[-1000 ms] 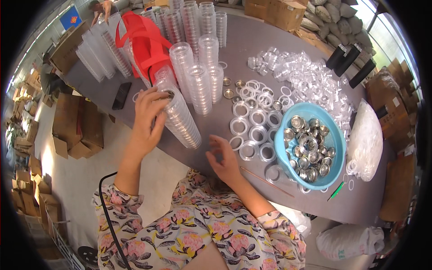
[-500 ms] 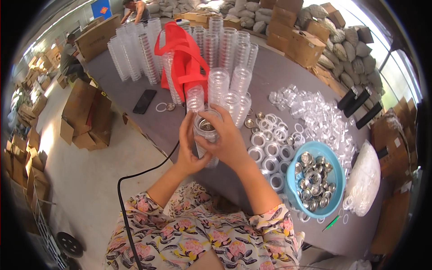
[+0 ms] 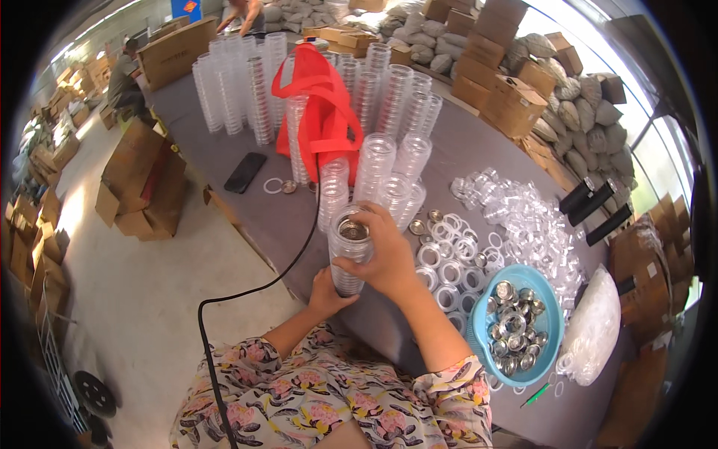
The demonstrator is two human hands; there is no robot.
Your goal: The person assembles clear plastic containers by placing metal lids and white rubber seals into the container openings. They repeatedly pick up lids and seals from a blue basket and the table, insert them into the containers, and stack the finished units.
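Observation:
A stack of clear round plastic pieces [image 3: 345, 275] stands upright at the table's near edge, directly in front of me. My right hand [image 3: 385, 253] wraps around its top from the right, thumb in front and fingers over the far rim. Inside the top opening sits a small silver metal cup [image 3: 354, 230]. Low on the left side, my left hand [image 3: 327, 295] grips the stack near its base; some of its fingers are hidden behind the plastic. Just beyond stands another clear stack [image 3: 333, 196], close to the held one.
Tall clear stacks [image 3: 395, 93] and a red bag [image 3: 329, 120] fill the far side. Rightward lie white rings [image 3: 449, 271], loose clear pieces [image 3: 516, 213] and a blue basin [image 3: 555, 329] of metal cups. A phone [image 3: 244, 173] lies left; a black cable [image 3: 258, 288] crosses the edge.
My left hand has slid down from the top of the stack to its lower part. My right hand stays around the top. The view has shifted slightly.

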